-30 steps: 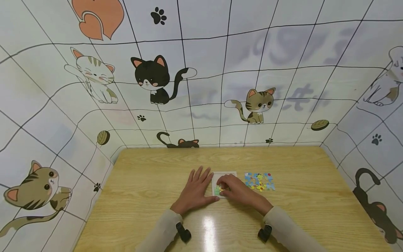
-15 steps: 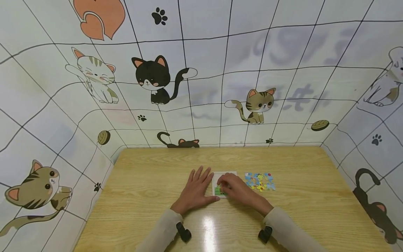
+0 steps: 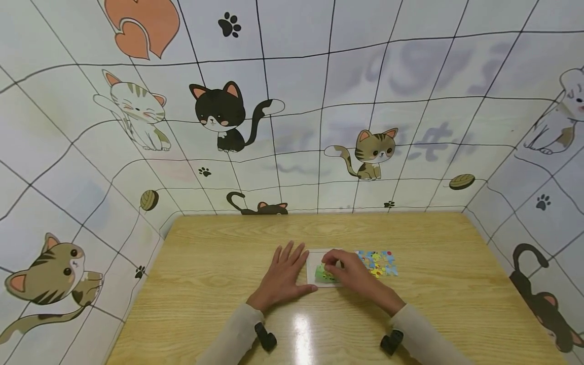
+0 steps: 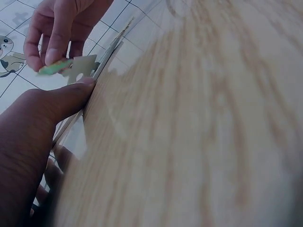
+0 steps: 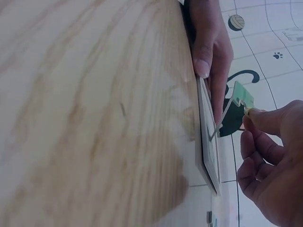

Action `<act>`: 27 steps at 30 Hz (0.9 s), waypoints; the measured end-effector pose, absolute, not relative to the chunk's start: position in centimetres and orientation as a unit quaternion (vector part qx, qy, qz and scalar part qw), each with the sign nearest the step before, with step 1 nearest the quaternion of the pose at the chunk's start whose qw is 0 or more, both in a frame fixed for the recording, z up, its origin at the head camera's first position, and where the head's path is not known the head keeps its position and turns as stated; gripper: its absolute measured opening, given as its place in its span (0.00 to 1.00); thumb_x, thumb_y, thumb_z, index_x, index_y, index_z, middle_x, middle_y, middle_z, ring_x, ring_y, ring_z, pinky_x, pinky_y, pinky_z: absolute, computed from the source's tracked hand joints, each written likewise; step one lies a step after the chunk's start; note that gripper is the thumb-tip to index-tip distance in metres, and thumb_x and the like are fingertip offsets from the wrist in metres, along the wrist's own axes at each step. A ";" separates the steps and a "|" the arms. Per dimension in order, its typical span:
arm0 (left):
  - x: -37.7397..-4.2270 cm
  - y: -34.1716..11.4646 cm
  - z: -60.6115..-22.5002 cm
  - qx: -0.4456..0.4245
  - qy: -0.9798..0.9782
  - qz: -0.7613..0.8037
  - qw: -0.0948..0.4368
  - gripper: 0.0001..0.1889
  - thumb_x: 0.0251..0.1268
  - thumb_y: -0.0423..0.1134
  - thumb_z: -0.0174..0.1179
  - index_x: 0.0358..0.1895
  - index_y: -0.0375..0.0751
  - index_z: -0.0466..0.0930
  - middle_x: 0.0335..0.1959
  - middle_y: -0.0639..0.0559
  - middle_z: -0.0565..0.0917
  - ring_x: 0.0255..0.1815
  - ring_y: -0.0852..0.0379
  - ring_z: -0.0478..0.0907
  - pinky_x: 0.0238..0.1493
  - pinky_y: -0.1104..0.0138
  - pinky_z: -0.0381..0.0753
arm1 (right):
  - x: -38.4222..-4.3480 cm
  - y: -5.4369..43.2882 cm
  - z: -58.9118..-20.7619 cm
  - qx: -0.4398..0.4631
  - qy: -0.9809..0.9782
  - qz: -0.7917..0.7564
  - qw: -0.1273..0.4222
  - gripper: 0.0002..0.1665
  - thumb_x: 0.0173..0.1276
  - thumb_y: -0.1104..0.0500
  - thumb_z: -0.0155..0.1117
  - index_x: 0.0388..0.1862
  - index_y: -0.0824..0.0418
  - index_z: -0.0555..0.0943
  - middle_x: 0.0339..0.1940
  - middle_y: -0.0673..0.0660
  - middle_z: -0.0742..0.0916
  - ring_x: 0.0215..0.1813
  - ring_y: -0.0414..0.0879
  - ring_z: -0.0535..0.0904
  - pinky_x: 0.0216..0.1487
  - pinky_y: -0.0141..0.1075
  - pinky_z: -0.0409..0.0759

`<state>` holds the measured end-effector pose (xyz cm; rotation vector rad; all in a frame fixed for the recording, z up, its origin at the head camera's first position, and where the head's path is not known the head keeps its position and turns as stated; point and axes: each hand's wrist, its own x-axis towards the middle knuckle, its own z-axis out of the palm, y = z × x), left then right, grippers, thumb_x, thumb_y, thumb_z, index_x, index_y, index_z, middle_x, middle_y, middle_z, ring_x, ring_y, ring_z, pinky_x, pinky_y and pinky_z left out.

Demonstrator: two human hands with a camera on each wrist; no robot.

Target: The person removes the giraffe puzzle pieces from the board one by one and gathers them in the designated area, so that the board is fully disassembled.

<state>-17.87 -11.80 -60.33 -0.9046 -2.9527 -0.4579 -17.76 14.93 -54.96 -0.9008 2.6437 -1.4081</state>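
A white puzzle tray point(image 3: 312, 257) lies mid-table. My left hand point(image 3: 282, 276) rests at its left side, fingers spread and straight, with the thumb at the tray's near edge. Over the tray my right hand point(image 3: 350, 272) pinches a small green section of jigsaw puzzle point(image 3: 324, 274) between thumb and fingertips. In the right wrist view this green section point(image 5: 242, 96) stands tilted, its lower end right at the tray point(image 5: 208, 137). Its pale, knobbed edge shows in the left wrist view. The right hand hides part of the tray.
A patch of blue and yellow jigsaw pieces point(image 3: 382, 262) lies right of the tray, partly behind the right hand. Walls with cat drawings point(image 3: 221, 114) border the wooden table point(image 3: 219, 253) at the back and sides.
My right hand has shifted slightly right, and the green puzzle section has come up from the tray's lower left with it. The left hand has stayed in place.
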 end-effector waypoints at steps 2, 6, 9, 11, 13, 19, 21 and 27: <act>-17.9 -11.8 -60.3 -0.287 -0.947 -0.144 0.006 0.56 0.71 0.83 0.50 0.91 0.49 0.56 0.93 0.51 0.50 0.94 0.42 0.38 0.89 0.40 0.37 | -17.8 15.3 -54.9 -0.285 0.840 -0.462 -0.002 0.07 0.78 0.67 0.71 0.51 0.61 0.88 0.40 0.47 0.91 0.41 0.40 0.84 0.37 0.36 0.80; -17.8 -11.8 -60.2 -0.285 -0.948 -0.142 0.004 0.56 0.71 0.83 0.49 0.91 0.49 0.56 0.93 0.51 0.50 0.94 0.42 0.38 0.89 0.40 0.37 | -17.9 15.7 -55.3 -0.280 0.831 -0.480 0.000 0.07 0.78 0.67 0.71 0.50 0.59 0.88 0.40 0.48 0.92 0.40 0.41 0.85 0.37 0.34 0.82; -17.8 -11.9 -60.1 -0.289 -0.946 -0.145 0.006 0.56 0.71 0.83 0.49 0.91 0.48 0.56 0.93 0.50 0.50 0.94 0.41 0.39 0.89 0.39 0.38 | -17.9 15.7 -55.7 -0.288 0.820 -0.495 0.019 0.07 0.79 0.68 0.70 0.51 0.60 0.88 0.43 0.51 0.92 0.41 0.44 0.87 0.42 0.34 0.85; -17.8 -11.8 -60.1 -0.291 -0.945 -0.149 0.007 0.56 0.72 0.83 0.49 0.91 0.48 0.57 0.93 0.50 0.51 0.94 0.41 0.39 0.89 0.39 0.38 | -17.9 15.6 -56.0 -0.297 0.812 -0.502 0.030 0.06 0.80 0.68 0.69 0.52 0.62 0.88 0.45 0.53 0.92 0.43 0.45 0.87 0.44 0.35 0.87; -17.8 -11.8 -60.1 -0.292 -0.944 -0.154 0.008 0.56 0.72 0.83 0.49 0.91 0.48 0.57 0.93 0.49 0.51 0.93 0.41 0.39 0.89 0.39 0.38 | -17.8 15.5 -56.2 -0.302 0.808 -0.505 0.038 0.06 0.80 0.67 0.69 0.52 0.63 0.88 0.46 0.54 0.92 0.44 0.46 0.88 0.46 0.35 0.87; -17.7 -11.7 -60.1 -0.296 -0.942 -0.156 0.015 0.56 0.72 0.82 0.50 0.90 0.47 0.58 0.93 0.48 0.52 0.93 0.40 0.41 0.89 0.38 0.40 | -17.7 16.0 -55.7 -0.279 0.825 -0.490 0.028 0.07 0.80 0.67 0.70 0.51 0.59 0.88 0.43 0.49 0.92 0.42 0.43 0.88 0.44 0.35 0.87; -17.7 -11.7 -60.1 -0.297 -0.942 -0.154 0.016 0.55 0.72 0.82 0.51 0.90 0.47 0.58 0.92 0.48 0.53 0.93 0.39 0.41 0.89 0.38 0.40 | -17.7 16.6 -55.6 -0.271 0.831 -0.486 0.025 0.06 0.80 0.66 0.70 0.50 0.58 0.88 0.42 0.48 0.91 0.41 0.43 0.87 0.43 0.35 0.87; -17.7 -11.8 -59.9 -0.293 -0.945 -0.147 0.013 0.56 0.72 0.81 0.51 0.91 0.47 0.57 0.93 0.48 0.51 0.93 0.40 0.41 0.89 0.39 0.40 | -17.5 19.0 -55.7 -0.267 0.835 -0.480 0.006 0.06 0.80 0.66 0.70 0.50 0.58 0.88 0.42 0.49 0.92 0.41 0.42 0.86 0.42 0.35 0.86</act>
